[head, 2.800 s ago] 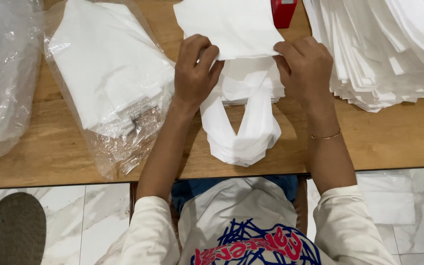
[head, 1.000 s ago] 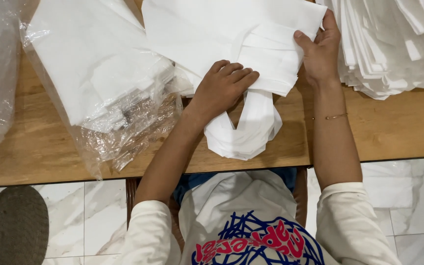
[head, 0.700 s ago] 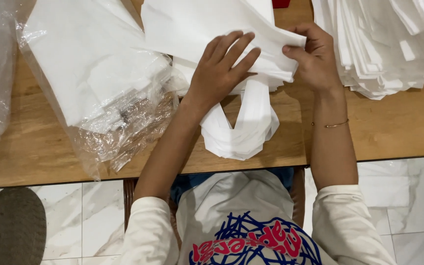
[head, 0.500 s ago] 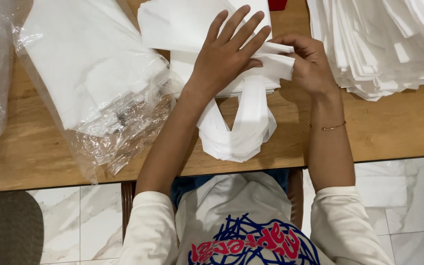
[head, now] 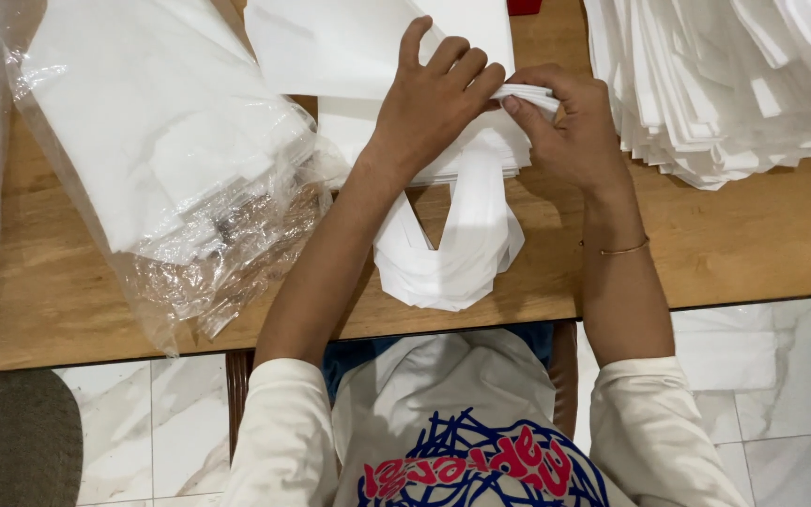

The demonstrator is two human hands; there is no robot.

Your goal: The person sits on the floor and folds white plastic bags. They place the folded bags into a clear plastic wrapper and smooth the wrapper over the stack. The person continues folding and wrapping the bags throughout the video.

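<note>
**Head view: folding a soft white bag on the table**

The wooden table (head: 762, 235) carries a tall stack of white bags (head: 734, 84) at the right and a clear plastic pack of bags (head: 152, 141) at the left. Between them lies one white cloth bag (head: 452, 235), its looped handles hanging toward the person. It looks light, limp and easily creased, best held at the folded edge. The left hand (head: 429, 103) presses flat on it, fingers spread; the right hand (head: 570, 127) pinches the folded edge. Half a second ago the left hand's fingers were raised; now they lie down.
</note>
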